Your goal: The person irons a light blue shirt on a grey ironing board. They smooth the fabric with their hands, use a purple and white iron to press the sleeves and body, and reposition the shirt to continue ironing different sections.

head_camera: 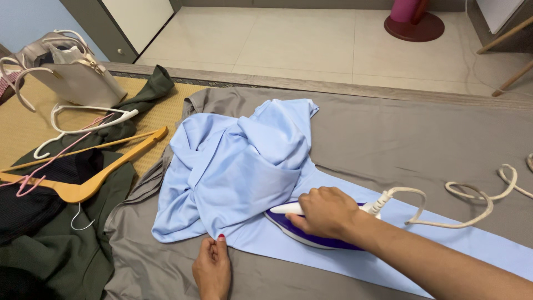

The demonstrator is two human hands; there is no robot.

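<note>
Head view: right hand point(326, 213) is gripping the handle of a purple-and-white electric iron point(311, 230), pressing it on a flat leg of the light blue cotton garment point(239, 166) lying on a grey sheet point(400, 139). Left hand point(212, 268) is pinching the garment's edge with fingertips, keeping it taut. Judgement: slow strokes away from the pinned edge (bunched part is piling up behind), watching the cream cord point(472, 194).

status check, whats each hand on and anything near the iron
Right hand grips white-and-purple iron on light blue garment. Left hand pinches garment's edge. White cord trails right, off the fabric.
</note>
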